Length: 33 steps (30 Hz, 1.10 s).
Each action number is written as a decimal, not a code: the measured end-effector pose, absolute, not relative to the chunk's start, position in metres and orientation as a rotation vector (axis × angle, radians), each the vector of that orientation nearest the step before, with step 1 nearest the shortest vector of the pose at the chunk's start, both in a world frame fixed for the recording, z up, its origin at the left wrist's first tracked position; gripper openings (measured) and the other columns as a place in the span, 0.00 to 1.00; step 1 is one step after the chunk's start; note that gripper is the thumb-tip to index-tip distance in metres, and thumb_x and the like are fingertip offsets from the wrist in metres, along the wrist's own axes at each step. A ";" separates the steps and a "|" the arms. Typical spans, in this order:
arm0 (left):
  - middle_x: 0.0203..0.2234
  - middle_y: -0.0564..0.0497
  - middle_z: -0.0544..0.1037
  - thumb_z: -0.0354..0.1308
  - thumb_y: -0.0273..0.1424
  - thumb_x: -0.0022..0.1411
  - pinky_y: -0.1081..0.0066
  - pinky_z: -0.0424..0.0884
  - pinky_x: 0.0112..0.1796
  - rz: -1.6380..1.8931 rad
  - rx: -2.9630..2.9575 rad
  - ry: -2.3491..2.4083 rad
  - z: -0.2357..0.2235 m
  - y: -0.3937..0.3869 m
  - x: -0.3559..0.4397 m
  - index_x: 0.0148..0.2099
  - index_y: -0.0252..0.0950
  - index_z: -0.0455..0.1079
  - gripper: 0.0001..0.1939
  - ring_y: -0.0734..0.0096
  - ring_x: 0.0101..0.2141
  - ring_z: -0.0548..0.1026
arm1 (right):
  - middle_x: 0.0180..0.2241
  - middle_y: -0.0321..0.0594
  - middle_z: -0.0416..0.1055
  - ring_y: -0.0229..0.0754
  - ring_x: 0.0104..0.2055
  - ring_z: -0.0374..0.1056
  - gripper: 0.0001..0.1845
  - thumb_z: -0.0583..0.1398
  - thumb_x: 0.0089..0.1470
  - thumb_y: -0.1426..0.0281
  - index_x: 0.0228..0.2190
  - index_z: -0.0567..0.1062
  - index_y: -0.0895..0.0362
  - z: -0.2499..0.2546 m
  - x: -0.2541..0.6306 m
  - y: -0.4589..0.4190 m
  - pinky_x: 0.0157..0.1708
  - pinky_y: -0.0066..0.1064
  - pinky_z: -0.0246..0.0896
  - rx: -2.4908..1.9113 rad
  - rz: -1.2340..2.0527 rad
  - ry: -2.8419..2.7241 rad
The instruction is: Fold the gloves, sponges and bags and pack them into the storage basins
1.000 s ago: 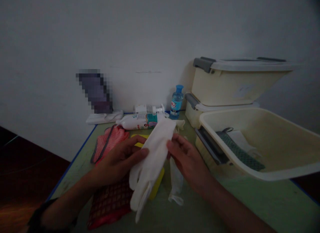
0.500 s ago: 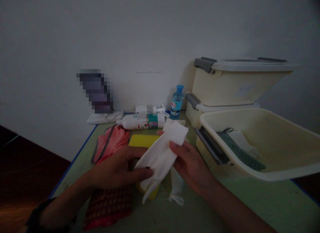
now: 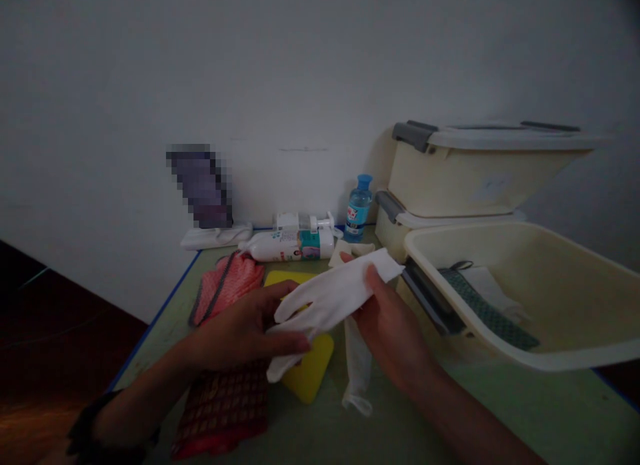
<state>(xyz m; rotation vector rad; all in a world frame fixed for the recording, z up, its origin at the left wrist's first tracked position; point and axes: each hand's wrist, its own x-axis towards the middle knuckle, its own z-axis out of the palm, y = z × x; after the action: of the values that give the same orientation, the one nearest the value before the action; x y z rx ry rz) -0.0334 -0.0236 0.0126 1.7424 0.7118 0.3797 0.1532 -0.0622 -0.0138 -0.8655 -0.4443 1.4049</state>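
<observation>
Centrally, a white glove [image 3: 333, 295] is held above a yellow sheet [image 3: 313, 372], its cuff clamped by the right hand [image 3: 393, 325] and its finger end pinched by the left hand [image 3: 245, 332]; beyond, a white bottle [image 3: 273, 246] is laid on its side and a blue bottle [image 3: 357, 215] stood upright; at right, an open bin [image 3: 575, 298] is seen

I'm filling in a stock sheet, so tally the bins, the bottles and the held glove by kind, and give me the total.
Bins: 3 (upper lidded bin, lower lidded bin, open bin)
Bottles: 3 (white bottle, clear bottle, blue bottle)
Gloves held: 1 (white glove)
Total: 7
</observation>
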 end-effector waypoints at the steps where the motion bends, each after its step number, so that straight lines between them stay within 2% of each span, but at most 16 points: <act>1: 0.33 0.54 0.75 0.60 0.32 0.55 0.76 0.70 0.32 0.333 1.749 0.701 0.013 -0.023 -0.034 0.43 0.36 0.66 0.13 0.71 0.33 0.74 | 0.39 0.38 0.74 0.39 0.41 0.67 0.16 0.58 0.53 0.58 0.39 0.77 0.53 -0.013 0.152 -0.062 0.38 0.27 0.64 -0.851 1.410 -0.377; 3: 0.32 0.54 0.74 0.60 0.33 0.56 0.77 0.69 0.32 0.237 1.759 0.665 0.014 -0.023 -0.034 0.42 0.35 0.67 0.12 0.73 0.32 0.72 | 0.40 0.38 0.75 0.38 0.44 0.67 0.17 0.57 0.55 0.57 0.39 0.78 0.55 -0.010 0.151 -0.062 0.42 0.26 0.63 -0.845 1.401 -0.273; 9: 0.35 0.52 0.73 0.58 0.33 0.59 0.76 0.68 0.35 0.219 1.826 0.602 0.013 -0.024 -0.036 0.46 0.34 0.65 0.14 0.73 0.34 0.70 | 0.40 0.35 0.76 0.35 0.42 0.69 0.14 0.59 0.55 0.62 0.40 0.78 0.53 -0.008 0.150 -0.061 0.38 0.22 0.66 -0.818 1.379 -0.247; 12: 0.35 0.52 0.72 0.56 0.33 0.61 0.74 0.69 0.35 0.286 1.759 0.630 0.012 -0.024 -0.036 0.46 0.34 0.63 0.13 0.73 0.34 0.70 | 0.39 0.36 0.76 0.35 0.40 0.70 0.14 0.59 0.55 0.62 0.41 0.77 0.55 -0.008 0.151 -0.061 0.36 0.22 0.68 -0.780 1.378 -0.256; 14: 0.33 0.52 0.72 0.53 0.35 0.63 0.74 0.68 0.34 0.305 1.678 0.651 0.013 -0.024 -0.035 0.46 0.34 0.62 0.12 0.73 0.33 0.71 | 0.35 0.38 0.76 0.37 0.34 0.71 0.16 0.58 0.55 0.61 0.42 0.76 0.56 -0.008 0.152 -0.061 0.27 0.23 0.69 -0.755 1.376 -0.279; 17: 0.30 0.52 0.73 0.48 0.37 0.65 0.73 0.68 0.33 0.313 1.607 0.691 0.014 -0.024 -0.034 0.48 0.34 0.61 0.14 0.72 0.32 0.72 | 0.27 0.36 0.73 0.35 0.22 0.66 0.18 0.58 0.55 0.60 0.43 0.75 0.57 -0.007 0.152 -0.063 0.13 0.23 0.63 -0.724 1.381 -0.351; 19: 0.32 0.51 0.73 0.53 0.39 0.62 0.73 0.69 0.33 0.323 1.643 0.707 0.014 -0.023 -0.034 0.50 0.34 0.61 0.17 0.71 0.32 0.72 | 0.25 0.34 0.72 0.34 0.19 0.64 0.19 0.58 0.54 0.60 0.45 0.73 0.56 -0.007 0.152 -0.065 0.11 0.24 0.63 -0.718 1.387 -0.391; 23: 0.36 0.52 0.72 0.67 0.38 0.49 0.73 0.69 0.33 0.352 1.801 0.770 0.011 -0.021 -0.036 0.53 0.36 0.61 0.31 0.69 0.35 0.71 | 0.24 0.34 0.71 0.34 0.18 0.63 0.21 0.58 0.54 0.60 0.48 0.71 0.56 -0.006 0.152 -0.066 0.13 0.26 0.66 -0.741 1.396 -0.432; 28: 0.38 0.54 0.74 0.61 0.35 0.57 0.75 0.69 0.35 0.309 1.736 0.747 0.010 -0.022 -0.033 0.53 0.38 0.63 0.22 0.72 0.36 0.72 | 0.23 0.33 0.69 0.33 0.18 0.61 0.19 0.58 0.55 0.61 0.47 0.71 0.57 -0.006 0.152 -0.066 0.12 0.24 0.64 -0.724 1.349 -0.449; 33: 0.34 0.54 0.76 0.60 0.35 0.58 0.75 0.69 0.35 0.273 1.640 0.750 0.009 -0.021 -0.032 0.48 0.36 0.66 0.16 0.72 0.35 0.73 | 0.25 0.35 0.69 0.33 0.19 0.61 0.19 0.55 0.58 0.61 0.46 0.72 0.58 -0.007 0.153 -0.064 0.11 0.23 0.62 -0.732 1.316 -0.442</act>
<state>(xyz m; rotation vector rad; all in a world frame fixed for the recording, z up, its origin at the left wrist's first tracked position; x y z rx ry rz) -0.0322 -0.0211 0.0091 1.6401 0.7500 0.2732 0.1528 -0.0641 -0.0070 -0.7323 -0.4418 1.3158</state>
